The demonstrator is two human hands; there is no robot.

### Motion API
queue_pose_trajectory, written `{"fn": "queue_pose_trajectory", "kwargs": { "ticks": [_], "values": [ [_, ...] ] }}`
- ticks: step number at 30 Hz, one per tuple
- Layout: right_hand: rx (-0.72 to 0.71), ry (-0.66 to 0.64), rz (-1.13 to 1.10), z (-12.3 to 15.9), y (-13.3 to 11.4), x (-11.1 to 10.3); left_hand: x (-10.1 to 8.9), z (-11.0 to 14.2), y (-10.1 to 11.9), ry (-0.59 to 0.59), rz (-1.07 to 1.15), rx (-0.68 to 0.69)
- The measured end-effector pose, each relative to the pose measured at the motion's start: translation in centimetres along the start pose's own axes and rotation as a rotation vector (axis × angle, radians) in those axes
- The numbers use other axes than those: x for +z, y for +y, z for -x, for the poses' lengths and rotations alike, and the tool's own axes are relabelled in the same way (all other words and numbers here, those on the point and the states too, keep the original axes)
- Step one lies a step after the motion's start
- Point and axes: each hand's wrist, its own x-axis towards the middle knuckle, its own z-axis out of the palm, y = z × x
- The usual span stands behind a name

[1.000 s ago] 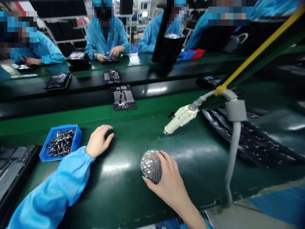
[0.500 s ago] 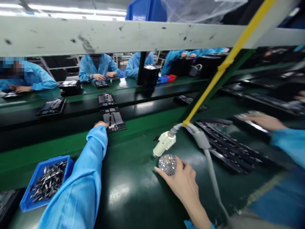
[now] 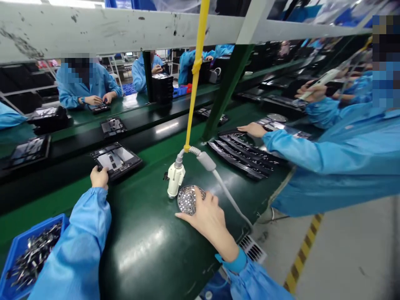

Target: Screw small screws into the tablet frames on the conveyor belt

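Observation:
My left hand (image 3: 100, 177) grips the near left edge of an opened tablet (image 3: 117, 160), thumb on top and fingers around its side. The tablet's grey and black inner parts face up, and it lies at the edge of the green bench. My right hand (image 3: 212, 216) is curled around a round dish (image 3: 186, 201) full of small shiny metal pieces, probably screws. Thumb and fingers hold the dish by its rim. Just behind the dish, a white handheld tool (image 3: 176, 178) hangs on a grey cable from a yellow strap (image 3: 195, 83).
A blue bin (image 3: 12, 254) of small metal and black parts stands at left. Dark strips (image 3: 243, 154) lie at right beside a co-worker's hand (image 3: 253, 129). Another opened tablet (image 3: 113, 126) is on the black conveyor (image 3: 150, 135). A green post (image 3: 228, 87) rises behind the tool.
The view has swung right. My left hand has drawn the tablet nearer, apart from the other one behind it. My right hand stays on the dish.

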Motion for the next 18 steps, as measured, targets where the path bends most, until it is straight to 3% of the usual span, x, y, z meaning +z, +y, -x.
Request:
{"fn": "queue_pose_trajectory", "kwargs": {
  "ticks": [3, 5, 8, 11, 14, 18],
  "values": [
    [-0.088, -0.061, -0.056, -1.4, 0.7, -1.4, -2.8, 5.6, -1.6, 0.048, 0.094, -0.142],
    [-0.211, -0.091, -0.227, -3.8, 0.7, -2.1, -4.9, 10.5, -2.6, 0.034, 0.205, -0.234],
    [-0.383, -0.193, -0.721, -8.3, -1.0, -2.1, -7.5, 18.2, -3.9, 0.030, 0.283, -0.388],
    [-0.290, -0.338, -1.174, -12.1, -3.8, -1.3, -9.1, 24.6, -5.3, -0.019, 0.164, -0.442],
    [-0.199, -0.267, -1.491, -13.7, -5.8, -1.8, -10.2, 28.3, -6.3, -0.108, -0.041, -0.392],
    [-0.107, -0.087, -1.723, -12.8, -5.2, -4.6, -11.8, 28.7, -5.5, -0.287, -0.471, -0.212]
  ]
}}
